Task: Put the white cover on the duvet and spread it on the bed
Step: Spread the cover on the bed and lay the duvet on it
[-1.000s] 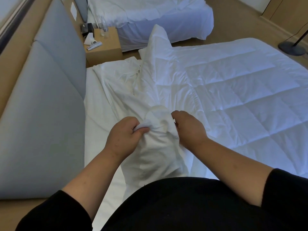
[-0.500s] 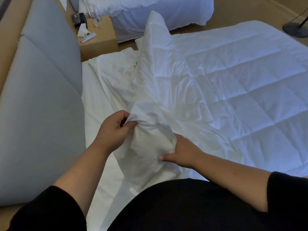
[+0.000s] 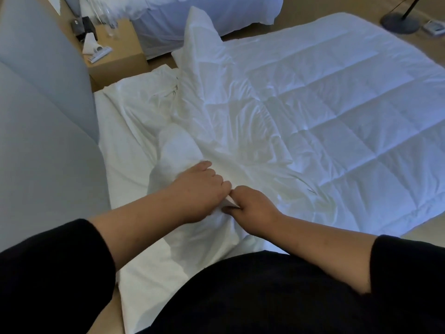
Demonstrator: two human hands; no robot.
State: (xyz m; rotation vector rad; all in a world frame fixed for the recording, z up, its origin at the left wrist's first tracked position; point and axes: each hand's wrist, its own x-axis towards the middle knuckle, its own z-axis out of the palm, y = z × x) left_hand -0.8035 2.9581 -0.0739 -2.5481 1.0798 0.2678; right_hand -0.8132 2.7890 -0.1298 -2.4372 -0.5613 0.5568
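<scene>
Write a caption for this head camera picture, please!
Both hands, left and right, pinch the white cover beside the quilted duvet.

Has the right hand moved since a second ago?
Yes. The right hand has dropped from the raised bunch of cover, toward the person and away from the nightstand, now meeting the left hand.

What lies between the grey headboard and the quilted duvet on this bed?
In the head view, the crumpled white cover lies between the headboard and the duvet, with a bare strip of bedsheet beside the headboard.
</scene>
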